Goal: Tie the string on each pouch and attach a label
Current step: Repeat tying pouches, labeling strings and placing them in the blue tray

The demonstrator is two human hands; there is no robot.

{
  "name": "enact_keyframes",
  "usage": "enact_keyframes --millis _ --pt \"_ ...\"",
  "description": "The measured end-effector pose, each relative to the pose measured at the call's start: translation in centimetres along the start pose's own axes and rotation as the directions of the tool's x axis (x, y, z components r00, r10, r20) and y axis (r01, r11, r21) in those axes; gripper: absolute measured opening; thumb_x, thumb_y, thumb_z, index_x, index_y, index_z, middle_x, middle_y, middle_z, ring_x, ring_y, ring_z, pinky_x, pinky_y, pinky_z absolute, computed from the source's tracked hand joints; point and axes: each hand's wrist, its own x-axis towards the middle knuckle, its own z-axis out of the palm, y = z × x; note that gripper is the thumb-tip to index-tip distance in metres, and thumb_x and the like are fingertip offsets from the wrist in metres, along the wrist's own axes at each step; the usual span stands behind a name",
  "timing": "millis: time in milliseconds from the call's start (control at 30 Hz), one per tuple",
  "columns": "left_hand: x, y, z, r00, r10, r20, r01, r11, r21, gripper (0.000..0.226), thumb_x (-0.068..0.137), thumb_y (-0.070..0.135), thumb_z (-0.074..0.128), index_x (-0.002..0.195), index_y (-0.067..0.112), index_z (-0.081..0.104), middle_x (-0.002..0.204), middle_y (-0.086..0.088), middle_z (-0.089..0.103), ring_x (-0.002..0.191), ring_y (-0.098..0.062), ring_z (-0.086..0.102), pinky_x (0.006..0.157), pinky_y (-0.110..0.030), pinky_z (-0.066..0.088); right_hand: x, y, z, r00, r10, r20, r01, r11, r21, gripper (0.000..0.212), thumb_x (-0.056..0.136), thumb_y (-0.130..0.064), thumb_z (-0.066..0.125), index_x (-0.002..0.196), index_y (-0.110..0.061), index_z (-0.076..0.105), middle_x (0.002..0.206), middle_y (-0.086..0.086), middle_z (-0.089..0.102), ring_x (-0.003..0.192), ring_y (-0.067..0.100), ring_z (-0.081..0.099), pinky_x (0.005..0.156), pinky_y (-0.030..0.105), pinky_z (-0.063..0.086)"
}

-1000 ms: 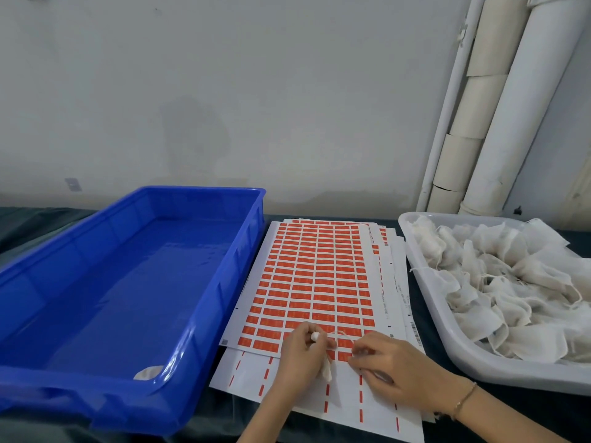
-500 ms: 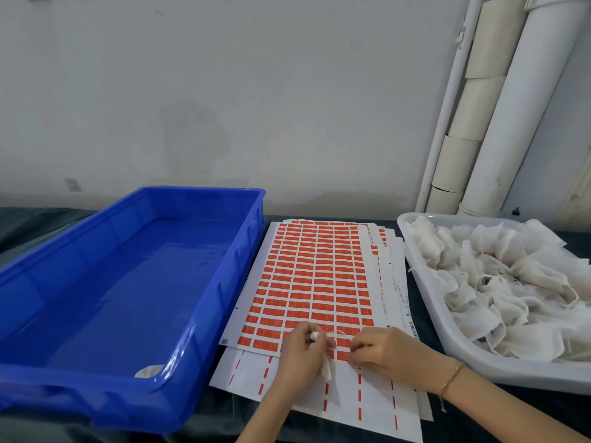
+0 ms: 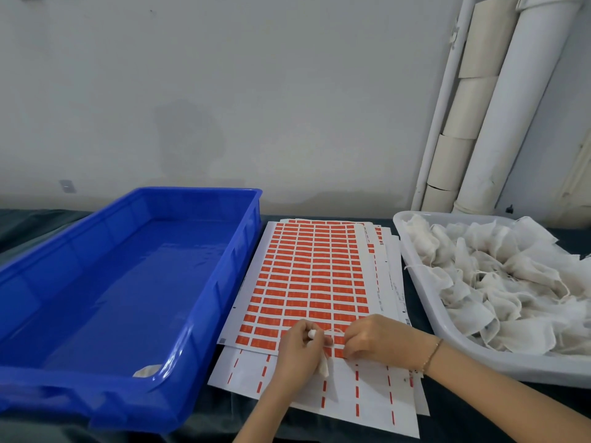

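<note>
My left hand (image 3: 299,353) grips a small white cloth pouch (image 3: 323,367), whose neck pokes out above my fingers and whose body hangs below them. My right hand (image 3: 372,340) pinches the pouch's thin string (image 3: 334,330) just to the right of the neck. Both hands hover over the near end of a stack of orange label sheets (image 3: 307,276). A white tray (image 3: 425,302) on the right holds a heap of several loose white pouches (image 3: 499,276).
A large blue plastic bin (image 3: 192,314) lies on the left, with one small pale item (image 3: 147,369) in its near right corner. Dark cloth covers the table. White pipes run up the wall at the back right.
My right hand has drawn slightly left and closer to my left hand, keeping hold of the string. The left hand and pouch stay in place.
</note>
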Motion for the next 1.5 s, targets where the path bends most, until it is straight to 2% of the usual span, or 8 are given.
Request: enact_keyframes --millis 200,400,667,833,1067,1200,1333,1500 --pt "0.1 -0.1 0.0 1.0 0.005 0.002 -0.005 1.0 -0.001 0.009 0.096 0.032 0.053 0.088 0.029 0.057 0.089 0.015 0.069 0.082 -0.005 0.067 0.072 -0.012 0.049 0.2 -0.1 -0.5 0.999 -0.034 0.009 0.034 0.999 0.011 0.023 0.096 -0.024 0.054 0.103 -0.013 0.073 0.103 0.004 0.071 0.093 0.017 0.067 0.093 0.011 0.033" --pt "0.1 -0.2 0.1 1.0 0.007 0.003 -0.007 1.0 0.0 0.009 0.096 0.032 0.052 0.089 0.03 0.056 0.09 0.015 0.068 0.083 -0.005 0.066 0.071 -0.011 0.048 -0.4 -0.4 -0.7 0.991 -0.116 -0.071 0.111 0.992 -0.066 0.012 0.088 -0.019 0.066 0.093 -0.015 0.075 0.094 0.001 0.074 0.083 0.015 0.071 0.09 0.025 0.05" --pt "0.1 -0.1 0.0 1.0 0.006 0.014 -0.006 1.0 -0.004 0.009 0.096 0.033 0.052 0.089 0.03 0.056 0.091 0.017 0.067 0.084 -0.003 0.065 0.066 -0.008 0.045 -0.9 -0.1 0.1 0.981 -0.116 -0.158 0.107 0.992 -0.066 0.011 0.086 -0.023 0.069 0.093 -0.018 0.075 0.095 -0.003 0.074 0.083 0.011 0.071 0.091 0.017 0.041" --pt "0.2 -0.2 0.1 1.0 0.008 0.005 -0.008 1.0 -0.011 0.009 0.097 0.031 0.052 0.09 0.028 0.057 0.09 0.015 0.069 0.084 -0.004 0.066 0.073 -0.012 0.049 -1.2 0.0 0.9 0.96 -0.147 -0.236 0.123 0.986 -0.114 0.015 0.077 -0.025 0.078 0.091 -0.022 0.075 0.095 -0.008 0.074 0.082 0.007 0.071 0.087 0.019 0.05" --pt "0.2 -0.3 0.2 1.0 0.006 0.009 -0.006 1.0 -0.004 0.009 0.096 0.033 0.052 0.09 0.029 0.056 0.089 0.017 0.068 0.082 -0.002 0.066 0.065 -0.008 0.045 -1.0 -0.3 2.4 0.953 -0.089 -0.289 0.056 0.991 -0.12 0.018 0.076 -0.03 0.078 0.093 -0.026 0.075 0.096 -0.011 0.074 0.084 0.004 0.07 0.087 0.017 0.051" --pt "0.3 -0.5 0.1 1.0 0.005 0.021 -0.005 1.0 -0.002 0.009 0.096 0.035 0.052 0.09 0.029 0.057 0.086 0.018 0.069 0.077 0.004 0.066 0.062 -0.007 0.045 -0.7 0.0 1.3 0.977 -0.019 -0.213 0.025 0.999 0.026 0.014 0.086 -0.026 0.069 0.098 -0.02 0.074 0.099 -0.005 0.073 0.088 0.008 0.069 0.091 0.018 0.05" --pt "0.4 -0.6 0.2 1.0 0.002 0.015 -0.002 1.0 -0.008 0.009 0.095 0.035 0.053 0.089 0.03 0.057 0.085 0.018 0.069 0.079 0.002 0.066 0.064 -0.007 0.045 -1.5 0.7 0.8 0.995 0.049 -0.083 -0.034 0.983 0.179 0.039 0.096 -0.043 0.042 0.112 -0.021 0.07 0.114 -0.005 0.068 0.104 0.008 0.061 0.098 0.008 0.035" --pt "0.4 -0.6 0.2 1.0 0.003 0.01 -0.003 1.0 0.006 0.009 0.096 0.036 0.052 0.09 0.031 0.057 0.088 0.018 0.068 0.082 0.0 0.066 0.062 -0.006 0.043 -0.9 0.9 0.7 0.999 0.036 -0.038 -0.03 0.988 0.151 0.029 0.097 -0.034 0.05 0.11 -0.018 0.071 0.112 -0.001 0.07 0.102 0.012 0.064 0.095 0.006 0.031"
